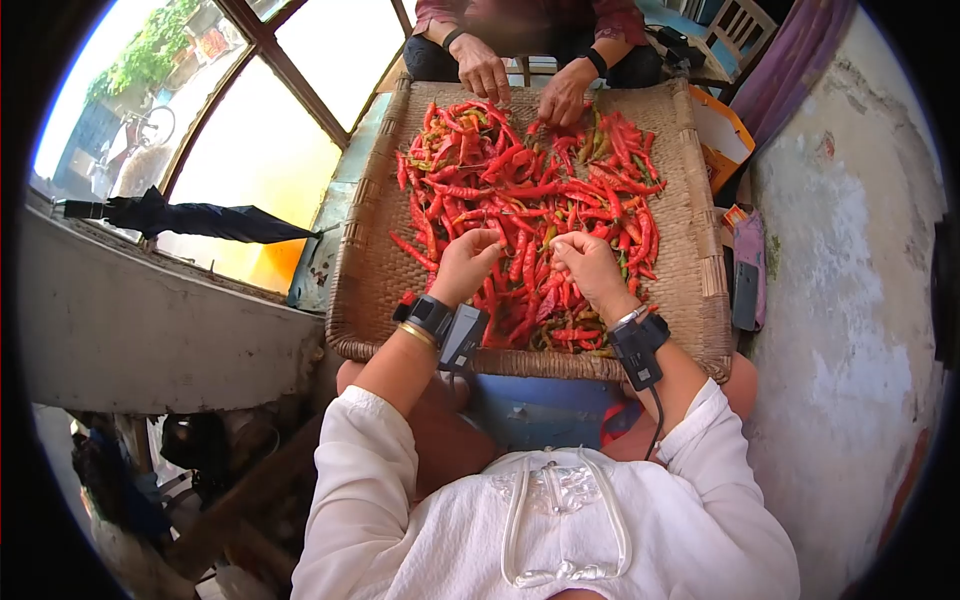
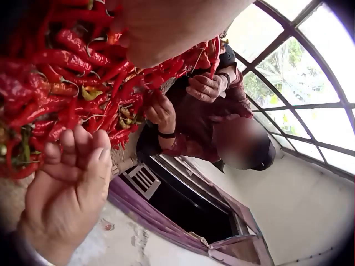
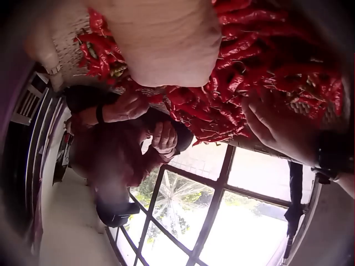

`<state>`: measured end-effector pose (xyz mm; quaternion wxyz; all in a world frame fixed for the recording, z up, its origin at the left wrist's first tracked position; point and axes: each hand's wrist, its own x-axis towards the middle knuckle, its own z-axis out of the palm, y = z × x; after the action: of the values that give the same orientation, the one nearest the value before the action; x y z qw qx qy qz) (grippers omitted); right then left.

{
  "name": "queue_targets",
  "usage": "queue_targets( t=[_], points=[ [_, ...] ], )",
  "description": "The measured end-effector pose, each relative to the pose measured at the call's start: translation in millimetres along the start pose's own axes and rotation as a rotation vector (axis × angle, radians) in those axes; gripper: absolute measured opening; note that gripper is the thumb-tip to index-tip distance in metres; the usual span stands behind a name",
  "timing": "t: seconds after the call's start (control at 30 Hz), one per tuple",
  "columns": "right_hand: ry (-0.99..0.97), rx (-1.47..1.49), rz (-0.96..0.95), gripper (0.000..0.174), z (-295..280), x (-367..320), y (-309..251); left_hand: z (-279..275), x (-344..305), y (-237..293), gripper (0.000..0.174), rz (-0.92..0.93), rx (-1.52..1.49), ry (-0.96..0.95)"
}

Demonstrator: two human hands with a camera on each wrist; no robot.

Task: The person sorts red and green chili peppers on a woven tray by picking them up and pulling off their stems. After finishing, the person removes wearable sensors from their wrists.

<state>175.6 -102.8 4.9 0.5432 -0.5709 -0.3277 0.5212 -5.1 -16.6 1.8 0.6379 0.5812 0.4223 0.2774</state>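
Chillies (image 1: 520, 190): red, long, glossy, heaped on tray (image 1: 370, 270).

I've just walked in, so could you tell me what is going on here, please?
Two people are handling red chillies heaped on a woven tray. The camera wearer's left hand and right hand are at the near side of the heap, fingers curled; whether either holds a chilli is unclear. A second person opposite touches chillies at the far edge.

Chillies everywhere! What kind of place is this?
Probably a simple home rather than a shop: a big woven tray heaped with red chillies, a rough, patchy wall, and a large framed window.
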Motion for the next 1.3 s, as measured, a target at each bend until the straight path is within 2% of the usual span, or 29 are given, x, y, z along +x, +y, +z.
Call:
queue_targets(
  t=[0.07,0.13,0.2,0.23,0.27,0.3,0.37,0.4,0.47,0.5,0.53,0.6,0.63,0.67,0.7,0.73,0.77,0.8,0.83,0.87,0.93,1.0,1.07,1.13,1.17,1.2,1.23,1.27,1.3],
  points=[
    [0.098,-0.594,-0.216,0.015,-17,6,1,-8,5,-3,0.02,0.168,0.592,-0.032],
    [0.124,-0.647,-0.251,0.014,-28,10,-1,-6,8,-4,0.022,0.18,0.498,-0.045],
    [0.157,-0.876,-0.317,0.013,-35,15,4,-3,9,-4,0.02,0.012,0.282,-0.193],
    [0.115,-0.906,-0.3,0.019,-35,17,8,-1,11,-11,0.02,0.012,0.247,-0.203],
    [0.116,-0.905,-0.3,0.019,-33,18,13,0,11,-14,0.02,0.012,0.248,-0.204],
    [0.098,-0.964,-0.38,0.024,-25,16,14,2,9,-10,0.02,-0.001,0.345,-0.226],
    [0.02,-1.141,-0.491,0.039,-12,14,12,8,2,-1,0.02,0.0,0.485,-0.27],
    [0.023,-1.14,-0.493,0.039,-6,16,13,10,2,-6,0.02,0.003,0.488,-0.271],
    [-0.027,-1.339,-0.504,0.034,1,24,18,12,5,-18,0.02,0.067,0.376,-0.339],
    [-0.031,-1.331,-0.595,0.012,3,28,18,14,3,-14,0.023,0.062,0.416,-0.334],
    [-0.024,-1.329,-0.597,0.012,2,29,18,16,1,-10,0.023,0.065,0.421,-0.338],
    [0.003,-1.132,-0.647,0.012,3,25,11,18,-1,-2,0.025,0.185,0.437,-0.207],
    [0.003,-1.135,-0.65,0.012,4,22,7,17,1,-4,0.028,0.306,0.422,-0.176],
    [-0.034,-0.869,-0.709,0.015,4,18,4,17,5,-2,0.028,0.308,0.419,-0.172],
    [-0.072,-0.601,-0.754,0.018,5,13,1,18,9,0,0.027,0.601,0.523,-0.12],
    [-0.077,-0.604,-0.752,0.018,4,5,-6,18,10,1,0.026,0.893,0.624,-0.065],
    [-0.235,-0.313,-0.426,0.022,2,-3,-15,16,8,-3,0.026,0.892,0.621,-0.062],
    [-0.377,-0.02,-0.096,0.026,0,-7,-20,14,5,-6,0.023,0.605,0.528,-0.239],
    [-0.373,0.068,-0.081,0.03,3,-7,-20,12,4,-9,0.021,0.316,0.428,-0.407],
    [-0.372,0.067,-0.081,0.03,0,-5,-19,13,4,-11,0.021,0.316,0.427,-0.409],
    [-0.294,0.149,-0.063,0.029,-9,5,-18,15,3,-10,0.016,0.017,0.092,-0.492],
    [-0.236,0.093,-0.074,0.028,-27,11,-23,13,6,-17,0.014,0.009,0.103,-0.52],
    [-0.131,0.274,-0.126,0.027,-48,20,-25,11,9,-18,0.013,0.002,0.114,-0.546],
    [-0.027,0.651,-0.246,0.026,-60,24,-30,10,10,-17,0.013,-0.066,0.103,-0.464],
    [0.097,0.682,-0.264,0.036,-66,26,-32,9,10,-16,0.013,-0.068,0.105,-0.465],
    [0.097,0.683,-0.265,0.036,-67,26,-32,8,10,-16,0.012,-0.033,0.217,-0.386],
    [0.233,0.54,-0.231,0.042,-68,26,-31,8,10,-14,0.012,0.003,0.327,-0.305],
    [0.365,0.394,-0.196,0.05,-70,27,-30,9,9,-13,0.012,0.006,0.328,-0.303],
    [0.376,0.076,-0.151,0.059,-72,32,-18,10,7,-9,0.012,-0.004,0.346,-0.284]
  ],
)
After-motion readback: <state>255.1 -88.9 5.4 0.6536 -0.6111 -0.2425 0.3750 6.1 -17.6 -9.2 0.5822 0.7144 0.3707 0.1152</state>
